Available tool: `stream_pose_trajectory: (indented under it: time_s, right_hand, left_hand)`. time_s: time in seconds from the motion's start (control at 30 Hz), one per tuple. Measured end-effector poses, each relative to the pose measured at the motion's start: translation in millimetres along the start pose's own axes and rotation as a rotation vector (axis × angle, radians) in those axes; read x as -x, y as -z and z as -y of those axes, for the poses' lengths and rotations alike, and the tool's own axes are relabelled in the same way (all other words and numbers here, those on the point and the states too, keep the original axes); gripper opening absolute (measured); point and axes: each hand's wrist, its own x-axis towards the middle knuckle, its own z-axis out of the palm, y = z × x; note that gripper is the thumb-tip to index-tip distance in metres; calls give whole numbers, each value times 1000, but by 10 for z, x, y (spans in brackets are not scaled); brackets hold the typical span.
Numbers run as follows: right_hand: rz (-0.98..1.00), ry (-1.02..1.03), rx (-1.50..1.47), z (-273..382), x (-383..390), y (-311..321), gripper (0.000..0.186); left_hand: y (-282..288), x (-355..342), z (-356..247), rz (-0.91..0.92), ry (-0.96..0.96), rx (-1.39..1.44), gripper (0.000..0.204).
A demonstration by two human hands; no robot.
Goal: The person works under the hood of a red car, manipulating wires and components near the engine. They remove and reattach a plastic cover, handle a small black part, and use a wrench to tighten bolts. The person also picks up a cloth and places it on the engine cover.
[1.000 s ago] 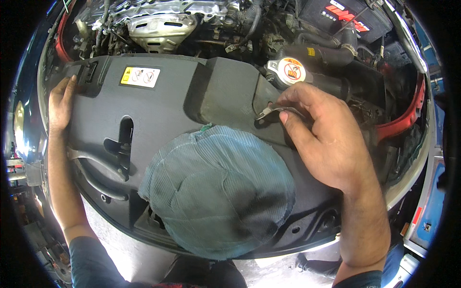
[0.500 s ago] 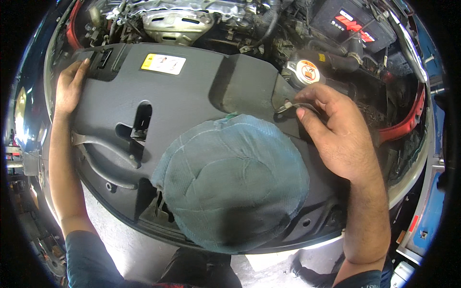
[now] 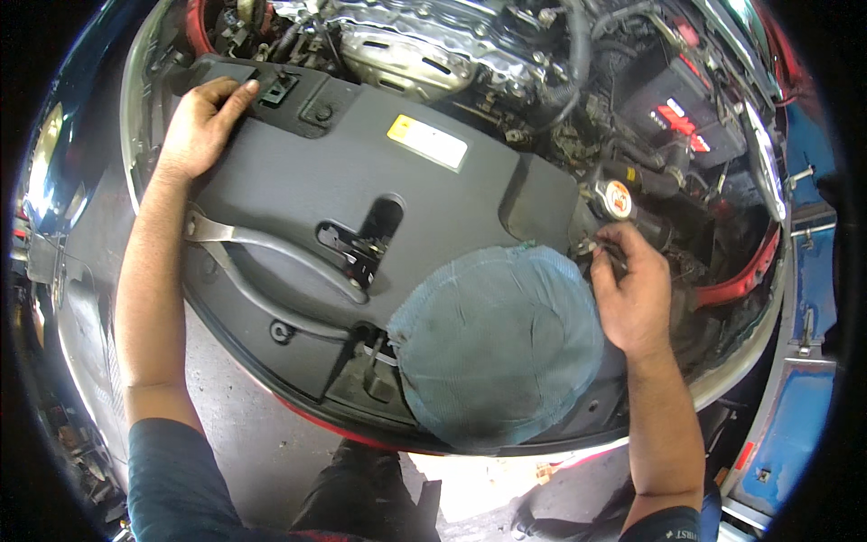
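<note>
A wide black plastic cover (image 3: pixel 298 181) spans the front of a car's engine bay. My left hand (image 3: pixel 203 131) has its fingers curled over the cover's far left end, beside a small cut-out. At the cover's right side, my right hand (image 3: pixel 635 285) pinches thumb and fingers together on a small, thin strip-like piece, mostly hidden; a pale tip (image 3: pixel 589 246) shows by the fingertips. Close beyond them sits the radiator cap (image 3: pixel 617 199). A pair of pliers (image 3: pixel 289 253) with long curved grey handles lies on the cover beside my left forearm, its jaws out of sight.
A round blue stitched cloth piece (image 3: pixel 497 343) blocks part of the cover; whether it touches it I cannot tell. Beyond are a metal heat shield (image 3: pixel 406 68), hoses and a black battery (image 3: pixel 677 113). A blue metal cabinet (image 3: pixel 795 425) stands at right.
The view has shifted, putting the cover farther right. My left hand keeps its place on the cover's end. My right hand stays near the radiator cap, and its thin piece is now more hidden.
</note>
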Motion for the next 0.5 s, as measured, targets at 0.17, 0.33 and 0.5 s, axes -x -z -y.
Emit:
stream_pose_trajectory:
  time_s: [0.17,0.33,0.5]
  right_hand:
    - [-7,-18,72,51,4,-8,17]
    - [-28,50,83,29,44,-16,19]
    - [-39,-9,16,-2,54,-45,22]
  left_hand:
    - [11,-37,-9,6,-27,9,43]
    - [11,-11,-30,-11,-28,49,39]
    - [15,-8,11,-34,-86,110,38]
